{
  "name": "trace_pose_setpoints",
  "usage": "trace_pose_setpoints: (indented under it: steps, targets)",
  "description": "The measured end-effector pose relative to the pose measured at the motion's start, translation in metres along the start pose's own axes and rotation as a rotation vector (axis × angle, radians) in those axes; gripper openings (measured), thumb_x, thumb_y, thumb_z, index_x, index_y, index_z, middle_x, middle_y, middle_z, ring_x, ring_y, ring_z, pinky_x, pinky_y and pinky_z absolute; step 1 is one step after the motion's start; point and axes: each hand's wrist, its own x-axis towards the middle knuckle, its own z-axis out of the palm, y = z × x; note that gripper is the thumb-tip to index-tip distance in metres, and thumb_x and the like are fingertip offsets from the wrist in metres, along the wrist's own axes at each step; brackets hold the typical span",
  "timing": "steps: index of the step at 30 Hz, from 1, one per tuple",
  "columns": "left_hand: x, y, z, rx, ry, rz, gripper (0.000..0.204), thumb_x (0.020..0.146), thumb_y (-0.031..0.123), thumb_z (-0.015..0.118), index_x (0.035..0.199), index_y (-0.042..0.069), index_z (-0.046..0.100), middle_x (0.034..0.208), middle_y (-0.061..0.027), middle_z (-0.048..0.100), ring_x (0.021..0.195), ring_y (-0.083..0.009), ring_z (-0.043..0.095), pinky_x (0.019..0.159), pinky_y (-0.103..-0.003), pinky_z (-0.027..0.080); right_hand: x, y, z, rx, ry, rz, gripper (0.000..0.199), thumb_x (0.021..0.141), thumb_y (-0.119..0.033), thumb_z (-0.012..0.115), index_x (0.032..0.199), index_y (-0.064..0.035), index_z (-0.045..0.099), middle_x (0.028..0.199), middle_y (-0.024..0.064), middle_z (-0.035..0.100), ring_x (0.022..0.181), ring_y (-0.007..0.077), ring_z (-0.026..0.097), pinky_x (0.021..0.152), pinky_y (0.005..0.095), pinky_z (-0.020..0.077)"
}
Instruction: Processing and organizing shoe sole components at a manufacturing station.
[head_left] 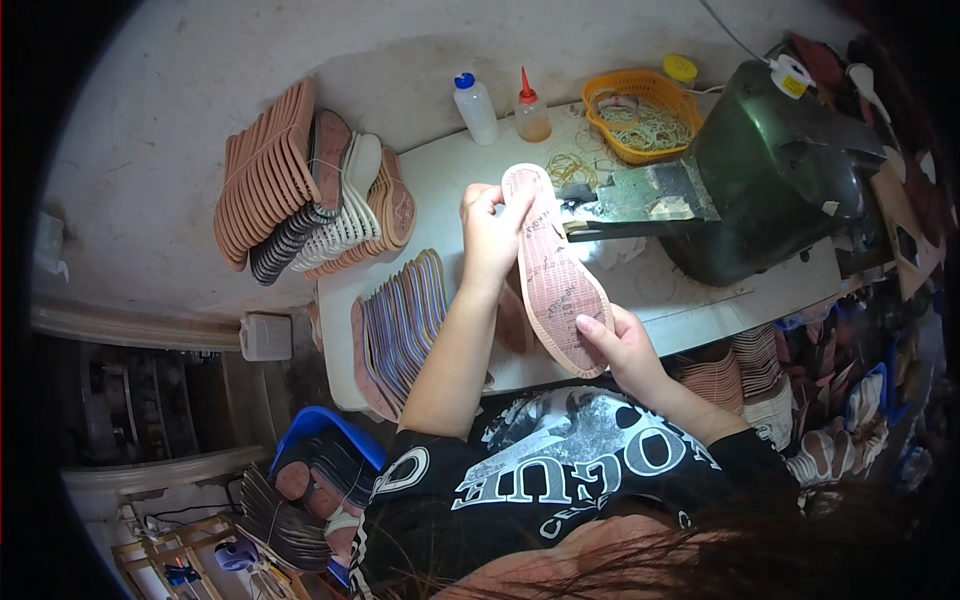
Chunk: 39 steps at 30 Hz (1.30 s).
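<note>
A pinkish insole point(562, 275) with a pale trimmed edge and dark printed marks is held up between my two hands, tilted with its narrow heel end away from me. My left hand point(490, 225) pinches it near the heel, thumb on the printed face. At the wide toe end, my right hand point(625, 350) grips the edge, thumb on top. Just right of the heel is the flat arm of a dark green machine point(640, 195), lit by a small bright lamp. Under my left forearm, part of another pinkish insole point(513, 320) shows on the table.
Insoles with blue edges point(405, 320) stand in a row on the white table point(440, 175); bigger insole stacks point(265, 180) lean beyond the left edge. At the back are a blue-capped bottle point(475, 108), a red-tipped bottle point(532, 115) and an orange basket point(645, 85) of cord. A blue bin point(335, 430) sits lower left.
</note>
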Motion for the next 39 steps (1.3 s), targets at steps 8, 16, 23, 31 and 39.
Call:
trace_pose_setpoints:
  steps: [8,16,23,31,39]
  targets:
    - [0.065,-0.027,0.010,0.069,-0.203,-0.286,0.042,0.078,0.038,0.070,0.071,-0.002,0.065,0.064,-0.0139,0.062,0.059,-0.0270,0.057,0.064,-0.039,0.048,0.055,-0.029,-0.001,0.081,0.034,-0.127,0.026,0.092,-0.019,0.059,0.104,0.0046,0.060,0.095,0.0064,0.066,0.082,0.0084,0.061,0.076,0.0236,0.0482]
    - [-0.030,0.007,-0.111,0.229,0.019,0.008,0.043,0.094,0.034,0.052,0.115,-0.003,0.057,0.134,-0.0205,0.041,0.124,-0.0333,0.036,0.106,-0.042,0.026,0.031,0.019,0.043,-0.364,-0.052,-0.280,0.038,0.090,-0.028,0.062,0.105,0.0068,0.058,0.085,0.0106,0.067,0.081,0.0208,0.065,0.074,0.0344,0.0510]
    - [-0.134,-0.009,-0.166,0.782,-0.070,-0.129,0.056,0.084,0.032,0.063,0.127,0.000,0.049,0.139,-0.0208,0.037,0.131,-0.0377,0.028,0.109,-0.049,0.021,0.059,0.024,0.047,-1.134,-0.310,-0.197,0.032,0.089,-0.031,0.061,0.089,0.0000,0.067,0.074,0.0175,0.066,0.061,0.0282,0.064,0.060,0.0373,0.0494]
    - [-0.142,-0.016,-0.162,0.802,-0.323,-0.159,0.067,0.079,0.023,0.065,0.137,0.003,0.038,0.146,-0.0214,0.029,0.135,-0.0358,0.024,0.109,-0.050,0.017,0.091,0.081,0.067,-0.880,-0.226,0.045,0.024,0.088,-0.019,0.054,0.085,0.0041,0.062,0.072,0.0244,0.061,0.065,0.0388,0.062,0.061,0.0430,0.0497]
    - [-0.117,0.032,-0.122,-0.783,0.118,-0.518,0.050,0.094,0.037,0.054,0.125,-0.003,0.049,0.136,-0.0172,0.044,0.121,-0.0205,0.048,0.104,-0.037,0.038,0.030,-0.017,0.053,-0.815,-0.249,-0.301,0.016,0.083,-0.010,0.063,0.093,0.0034,0.066,0.065,0.0122,0.060,0.053,0.0158,0.054,0.052,0.0281,0.0425]
